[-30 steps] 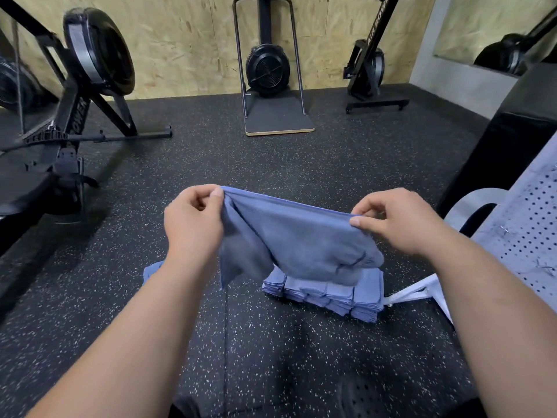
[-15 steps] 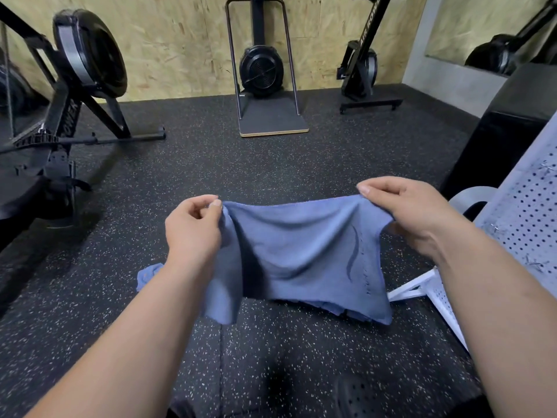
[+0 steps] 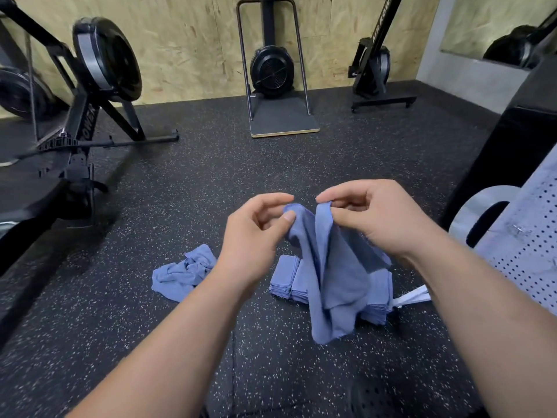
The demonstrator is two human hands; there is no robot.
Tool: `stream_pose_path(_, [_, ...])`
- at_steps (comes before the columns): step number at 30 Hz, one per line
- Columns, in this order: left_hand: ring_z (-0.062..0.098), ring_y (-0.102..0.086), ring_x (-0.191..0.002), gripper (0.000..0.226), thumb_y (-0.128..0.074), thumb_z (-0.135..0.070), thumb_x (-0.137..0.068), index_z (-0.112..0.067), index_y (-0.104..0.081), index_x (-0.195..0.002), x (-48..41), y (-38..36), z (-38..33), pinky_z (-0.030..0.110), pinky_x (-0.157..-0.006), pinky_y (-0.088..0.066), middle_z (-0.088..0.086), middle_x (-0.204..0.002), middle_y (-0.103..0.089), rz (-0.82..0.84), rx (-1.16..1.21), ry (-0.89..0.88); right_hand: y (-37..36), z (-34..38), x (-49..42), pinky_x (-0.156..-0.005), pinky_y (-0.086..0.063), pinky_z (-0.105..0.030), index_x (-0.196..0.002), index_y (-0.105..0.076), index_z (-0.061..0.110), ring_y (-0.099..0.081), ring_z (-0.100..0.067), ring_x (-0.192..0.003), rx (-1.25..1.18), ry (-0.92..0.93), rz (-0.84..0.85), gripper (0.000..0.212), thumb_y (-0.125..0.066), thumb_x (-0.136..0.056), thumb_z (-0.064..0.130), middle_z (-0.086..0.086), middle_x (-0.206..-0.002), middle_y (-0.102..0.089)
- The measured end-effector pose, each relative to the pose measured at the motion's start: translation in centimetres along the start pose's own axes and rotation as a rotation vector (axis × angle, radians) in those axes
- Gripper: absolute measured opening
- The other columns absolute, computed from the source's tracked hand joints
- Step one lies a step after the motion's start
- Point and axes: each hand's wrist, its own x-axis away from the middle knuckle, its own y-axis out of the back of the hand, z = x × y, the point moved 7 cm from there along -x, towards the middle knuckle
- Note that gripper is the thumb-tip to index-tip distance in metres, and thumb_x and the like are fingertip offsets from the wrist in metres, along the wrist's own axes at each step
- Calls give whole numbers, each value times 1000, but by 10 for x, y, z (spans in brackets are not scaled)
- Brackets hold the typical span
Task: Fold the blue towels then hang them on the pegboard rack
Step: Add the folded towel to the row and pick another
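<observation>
The left hand (image 3: 256, 233) pinched one top corner of a towel (image 3: 334, 282) between thumb and forefinger. The right hand (image 3: 376, 218) pinched the other corner just beside it, so the towel hung doubled in the air. Below it, partly hidden, a stack (image 3: 286, 282) of folded towels sat on the floor (image 3: 211, 182). A crumpled towel (image 3: 184, 273) lay left of the stack. The pegboard rack (image 3: 524, 245) stood at the floor's right edge.

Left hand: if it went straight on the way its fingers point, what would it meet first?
The left hand points rightward, so likely the right hand, which pinches the same blue towel close by. Relative depth is unclear.
</observation>
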Motion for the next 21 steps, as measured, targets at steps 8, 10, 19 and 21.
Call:
stream_pose_path(8, [24,-75,-106,26,-70,1,-98,-21,-78,-112,6,-11,-6,39,-98,-57,0,-108,-80,63,-81,-59,-9,-1,3,-68,-51,-30,-80,-81,22,-61,-5,-65,185,-2,-6,13,-89,-84,31,3,-75,-77])
stream_pose_path(10, [22,-75,-107,24,-70,0,-99,-17,-78,-113,8,-14,-8,38,-100,-57,1,-109,-81,86,-77,-72,-11,-1,3,-63,-46,-28,-78,-80,21,-57,-5,-62,194,-4,-14,19,-89,-83,37,4,-70,-74])
stream_pose_path(19, [13,-73,-99,14,-75,-10,-97,-9,-79,-111,15,-17,-15,27,-91,-58,3,-105,-81,97,-3,-60,-15,-9,-1,-62,-40,-31,-75,-75,16,-49,-9,-62,176,-41,-8,26,-88,-83,38,4,-67,-64])
stream_pose_path(21, [14,-73,-93,15,-79,-8,-94,-8,-79,-109,14,-16,-12,28,-88,-59,5,-101,-82,79,-19,-67,-16,-9,-1,-63,-42,-31,-76,-75,16,-52,-8,-62,198,-27,24,25,-90,-82,36,4,-68,-68])
